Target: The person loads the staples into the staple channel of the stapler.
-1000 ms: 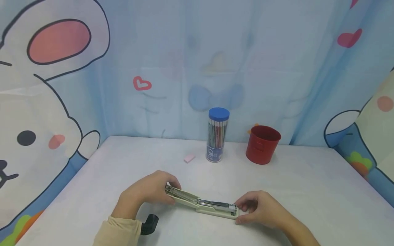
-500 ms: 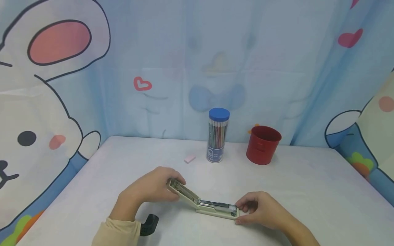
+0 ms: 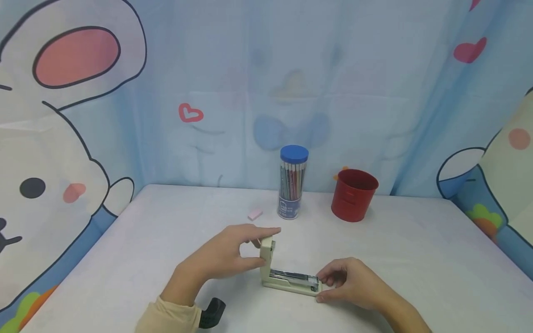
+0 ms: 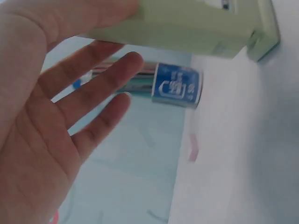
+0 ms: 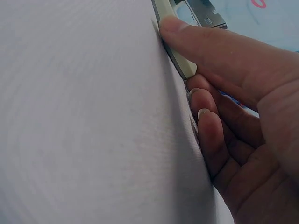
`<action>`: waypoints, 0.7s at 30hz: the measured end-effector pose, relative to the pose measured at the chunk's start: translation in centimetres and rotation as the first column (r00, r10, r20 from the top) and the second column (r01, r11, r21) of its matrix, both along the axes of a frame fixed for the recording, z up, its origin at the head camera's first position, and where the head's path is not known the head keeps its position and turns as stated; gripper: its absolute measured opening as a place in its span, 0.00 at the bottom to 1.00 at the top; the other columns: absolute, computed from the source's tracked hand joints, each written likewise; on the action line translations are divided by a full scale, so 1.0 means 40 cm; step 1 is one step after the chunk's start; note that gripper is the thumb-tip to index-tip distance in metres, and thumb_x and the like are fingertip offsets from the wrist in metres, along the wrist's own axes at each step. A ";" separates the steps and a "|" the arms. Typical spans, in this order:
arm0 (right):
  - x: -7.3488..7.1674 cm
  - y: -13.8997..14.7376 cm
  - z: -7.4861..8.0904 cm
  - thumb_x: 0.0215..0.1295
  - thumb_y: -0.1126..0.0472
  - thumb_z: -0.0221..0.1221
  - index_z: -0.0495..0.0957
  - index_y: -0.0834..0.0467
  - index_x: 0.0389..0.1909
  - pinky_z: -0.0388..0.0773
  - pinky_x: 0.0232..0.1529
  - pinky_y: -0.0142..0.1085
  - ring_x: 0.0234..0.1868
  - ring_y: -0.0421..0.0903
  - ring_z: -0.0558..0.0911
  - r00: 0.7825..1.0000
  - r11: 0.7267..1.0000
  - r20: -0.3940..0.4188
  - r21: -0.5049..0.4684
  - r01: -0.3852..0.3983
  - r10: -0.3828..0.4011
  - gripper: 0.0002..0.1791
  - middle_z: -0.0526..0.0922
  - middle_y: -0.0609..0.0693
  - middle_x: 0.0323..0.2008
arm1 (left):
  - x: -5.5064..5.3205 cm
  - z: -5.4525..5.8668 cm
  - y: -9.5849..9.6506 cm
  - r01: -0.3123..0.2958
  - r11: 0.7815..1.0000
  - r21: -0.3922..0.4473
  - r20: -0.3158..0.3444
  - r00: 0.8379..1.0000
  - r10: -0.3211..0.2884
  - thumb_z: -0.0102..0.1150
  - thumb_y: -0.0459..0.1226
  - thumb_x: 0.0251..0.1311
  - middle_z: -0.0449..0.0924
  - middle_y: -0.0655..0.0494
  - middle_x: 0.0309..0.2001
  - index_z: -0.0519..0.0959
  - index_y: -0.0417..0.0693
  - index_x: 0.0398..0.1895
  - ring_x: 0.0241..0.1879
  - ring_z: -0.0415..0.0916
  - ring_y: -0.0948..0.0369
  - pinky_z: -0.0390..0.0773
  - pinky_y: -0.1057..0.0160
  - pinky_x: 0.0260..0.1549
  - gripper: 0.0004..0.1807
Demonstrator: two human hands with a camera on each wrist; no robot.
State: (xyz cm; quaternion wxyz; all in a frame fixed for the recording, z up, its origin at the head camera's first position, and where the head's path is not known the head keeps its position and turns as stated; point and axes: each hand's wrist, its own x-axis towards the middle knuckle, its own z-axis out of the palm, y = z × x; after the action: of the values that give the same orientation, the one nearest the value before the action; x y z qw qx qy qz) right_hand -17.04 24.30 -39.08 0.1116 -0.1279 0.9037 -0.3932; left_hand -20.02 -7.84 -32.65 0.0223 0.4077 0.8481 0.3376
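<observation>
A pale green stapler (image 3: 291, 290) lies on the table in the head view, its base flat and its top arm (image 3: 265, 259) raised upright at the left end. The metal staple channel (image 3: 293, 277) shows along the base. My left hand (image 3: 226, 252) holds the raised arm between thumb and forefinger, with the forefinger stretched over its upper end. In the left wrist view, the thumb lies along the green stapler and the other fingers (image 4: 100, 88) spread loosely. My right hand (image 3: 354, 284) pinches the base's right end, its thumb (image 5: 187, 35) on the pale edge in the right wrist view.
A clear tube of pencils with a blue lid (image 3: 294, 155) stands behind the stapler. To its right is a red bucket (image 3: 354, 196); a small pink eraser-like block (image 3: 255, 215) lies to its left. A printed curtain (image 3: 233, 69) closes off the back of the white table.
The stapler's top arm has swung up from lying nearly flat to the left to standing upright. My left hand has moved right with it; the right hand stays at the base.
</observation>
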 end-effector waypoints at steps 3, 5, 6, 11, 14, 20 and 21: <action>0.000 0.001 0.002 0.41 0.51 0.81 0.87 0.56 0.39 0.74 0.31 0.32 0.33 0.47 0.76 1.000 1.000 0.001 -0.011 -0.015 0.015 0.23 0.79 0.46 0.28 | 0.005 -0.016 0.034 0.049 0.998 0.035 -0.026 0.999 -0.048 0.67 0.37 0.64 0.78 0.69 0.51 0.70 0.65 0.73 0.50 0.74 0.68 0.76 0.59 0.52 0.34; 0.000 0.001 0.003 0.43 0.53 0.81 0.87 0.57 0.39 0.74 0.31 0.32 0.32 0.47 0.76 1.000 0.999 -0.001 -0.024 -0.031 0.031 0.22 0.80 0.46 0.28 | 0.010 -0.030 0.060 0.080 0.996 0.043 -0.057 0.995 -0.077 0.66 0.37 0.65 0.79 0.67 0.52 0.72 0.61 0.71 0.50 0.75 0.70 0.76 0.63 0.52 0.31; -0.001 0.002 0.004 0.44 0.54 0.80 0.87 0.57 0.39 0.74 0.30 0.32 0.32 0.47 0.76 0.999 0.999 0.000 -0.029 -0.037 0.037 0.22 0.79 0.46 0.28 | 0.013 -0.037 0.075 0.096 0.995 0.037 -0.072 0.993 -0.093 0.65 0.36 0.66 0.80 0.66 0.52 0.75 0.59 0.69 0.50 0.75 0.71 0.75 0.65 0.52 0.28; 0.001 -0.003 0.005 0.45 0.55 0.80 0.86 0.57 0.39 0.74 0.30 0.32 0.32 0.46 0.75 0.998 0.998 -0.006 -0.031 -0.059 0.059 0.20 0.79 0.45 0.28 | 0.030 -0.068 0.132 0.090 0.993 -0.075 -0.129 0.987 -0.099 0.59 0.36 0.69 0.82 0.67 0.45 0.82 0.54 0.59 0.45 0.75 0.75 0.72 0.74 0.48 0.16; 0.002 -0.004 0.006 0.44 0.55 0.80 0.86 0.56 0.39 0.73 0.30 0.32 0.32 0.46 0.75 0.998 0.998 -0.009 -0.021 -0.058 0.058 0.20 0.79 0.45 0.28 | 0.034 -0.076 0.142 0.055 0.992 -0.117 -0.104 0.992 -0.067 0.60 0.39 0.69 0.80 0.69 0.46 0.82 0.55 0.58 0.46 0.74 0.75 0.73 0.73 0.49 0.16; 0.001 -0.003 0.002 0.44 0.54 0.80 0.86 0.56 0.38 0.72 0.29 0.32 0.31 0.46 0.74 0.999 0.999 -0.001 -0.010 -0.047 0.047 0.20 0.78 0.45 0.27 | 0.032 -0.090 0.145 0.059 0.991 -0.121 -0.057 0.996 -0.066 0.64 0.45 0.67 0.79 0.71 0.49 0.83 0.57 0.56 0.49 0.73 0.75 0.72 0.71 0.52 0.16; 0.000 -0.003 0.001 0.44 0.54 0.80 0.86 0.56 0.38 0.72 0.29 0.32 0.31 0.46 0.74 0.999 0.999 -0.002 -0.008 -0.048 0.048 0.20 0.78 0.45 0.27 | 0.031 -0.092 0.146 0.062 0.991 -0.118 -0.061 0.996 -0.070 0.64 0.45 0.67 0.79 0.71 0.49 0.83 0.56 0.56 0.50 0.73 0.75 0.72 0.71 0.53 0.16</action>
State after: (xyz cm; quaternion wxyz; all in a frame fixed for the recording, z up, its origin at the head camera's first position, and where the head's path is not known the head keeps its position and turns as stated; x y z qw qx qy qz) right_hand -17.02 24.18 -39.02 0.1196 -0.1502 0.8988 -0.3940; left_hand -18.78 -2.01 -36.33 0.0293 0.4443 0.8526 0.2734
